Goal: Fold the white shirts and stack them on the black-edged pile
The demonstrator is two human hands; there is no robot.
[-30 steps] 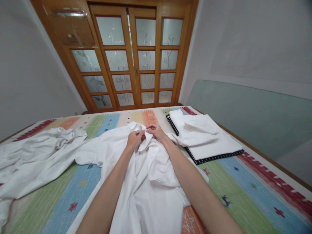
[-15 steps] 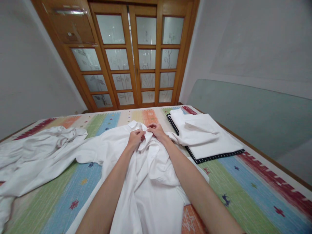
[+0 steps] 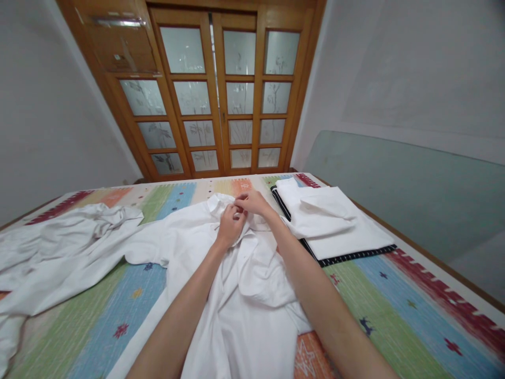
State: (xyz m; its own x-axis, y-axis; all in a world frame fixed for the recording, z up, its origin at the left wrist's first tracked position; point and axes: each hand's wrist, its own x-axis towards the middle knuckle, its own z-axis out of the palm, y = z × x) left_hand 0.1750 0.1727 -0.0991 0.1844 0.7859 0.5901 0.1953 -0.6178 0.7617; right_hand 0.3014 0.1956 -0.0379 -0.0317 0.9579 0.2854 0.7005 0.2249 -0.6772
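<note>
A white button-up shirt (image 3: 185, 231) lies spread in front of me, its collar (image 3: 219, 203) at the far end and one sleeve stretched to the left. Just below the collar, my left hand (image 3: 232, 223) pinches the front edge of the shirt. My right hand (image 3: 252, 203) meets it from the right, fingers bent and closed on the same bit of cloth. The fingertips of both hands touch, and whatever button sits between them is hidden. Loose folds of the shirt's front bunch beneath my forearms.
A striped, patterned bed cover (image 3: 114, 300) lies under everything. To the right sits a stack of folded white clothes (image 3: 335, 210) over a black-edged folded cloth (image 3: 343, 259). Crumpled white cloth (image 3: 71, 231) lies at the left. A pale green headboard (image 3: 402, 184) lines the right side.
My left hand has moved slightly right and turned over the cloth, closing up to my right hand. My right hand has shifted slightly up. The collar now lies more open to view.
</note>
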